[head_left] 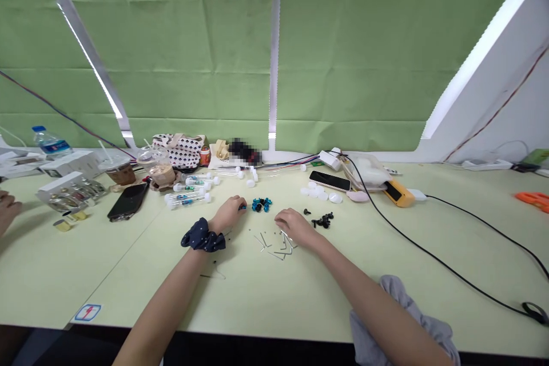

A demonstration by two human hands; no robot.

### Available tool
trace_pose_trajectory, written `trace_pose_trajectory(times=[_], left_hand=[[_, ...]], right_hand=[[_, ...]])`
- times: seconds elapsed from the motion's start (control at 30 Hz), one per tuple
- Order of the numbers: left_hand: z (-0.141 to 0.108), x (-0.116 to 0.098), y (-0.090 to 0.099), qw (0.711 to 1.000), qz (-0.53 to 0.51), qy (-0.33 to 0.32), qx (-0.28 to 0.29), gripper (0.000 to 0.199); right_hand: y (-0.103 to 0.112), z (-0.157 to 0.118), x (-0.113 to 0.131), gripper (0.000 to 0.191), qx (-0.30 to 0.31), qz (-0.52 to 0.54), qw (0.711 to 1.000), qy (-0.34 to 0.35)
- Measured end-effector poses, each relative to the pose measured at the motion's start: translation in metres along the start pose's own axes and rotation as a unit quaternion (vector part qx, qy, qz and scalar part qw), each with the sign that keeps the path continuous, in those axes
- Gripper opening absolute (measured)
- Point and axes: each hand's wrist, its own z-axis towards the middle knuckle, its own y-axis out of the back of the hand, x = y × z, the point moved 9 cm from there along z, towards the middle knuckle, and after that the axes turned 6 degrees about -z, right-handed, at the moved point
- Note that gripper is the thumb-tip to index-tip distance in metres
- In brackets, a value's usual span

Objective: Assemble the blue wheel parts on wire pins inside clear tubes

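Observation:
My left hand (229, 215), with a dark dotted scrunchie (203, 235) at the wrist, has its fingertips closed on a small blue part (242, 206). Just right of it sits a cluster of small blue and black parts (261, 205). My right hand (298, 226) is low over the table, fingers curled together; whatever they pinch is hidden. Beneath and left of that hand lie several thin L-shaped metal keys (281, 253) and tiny dark bits. To its right is a small pile of black knob-headed screws (323, 221).
White discs (317, 191), a phone (330, 180) and a yellow device (398, 193) lie at back right; a black cable (412, 242) crosses the right side. Clear tubes (189, 198), another phone (127, 202) and drink cups (121, 174) stand left. Another person's hand (7, 206) shows at the left edge.

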Motion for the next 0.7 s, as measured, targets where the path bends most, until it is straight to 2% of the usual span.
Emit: trace_pose_trajectory(times=[0.17,0.27,0.33,0.4,0.47,0.53,0.7], left_hand=[[-0.003,-0.007,0.011,1.000,-0.031,-0.006,0.005,0.020],[-0.008,-0.014,0.025,0.996,-0.094,-0.007,-0.009,0.021],[-0.013,-0.017,0.032,0.991,-0.131,-0.004,-0.008,0.022],[-0.021,-0.018,0.034,0.990,-0.140,-0.001,0.012,0.022],[-0.031,-0.015,0.034,0.991,-0.126,0.009,0.037,0.022],[-0.043,-0.011,0.035,0.992,-0.110,0.020,0.058,0.025],[-0.068,0.007,0.035,0.989,-0.066,0.064,0.112,0.030]], right_hand=[[0.000,0.000,0.000,0.017,0.002,0.015,1.000,-0.006],[0.002,-0.004,0.026,0.019,0.009,0.021,0.999,0.044],[0.000,-0.010,0.052,0.028,0.035,0.022,0.994,0.099],[-0.006,-0.017,0.074,0.039,0.072,0.014,0.987,0.142],[-0.012,-0.022,0.085,0.045,0.102,0.001,0.982,0.158],[-0.017,-0.022,0.084,0.044,0.108,-0.009,0.982,0.152],[-0.020,-0.014,0.062,0.036,0.070,-0.008,0.991,0.115]])
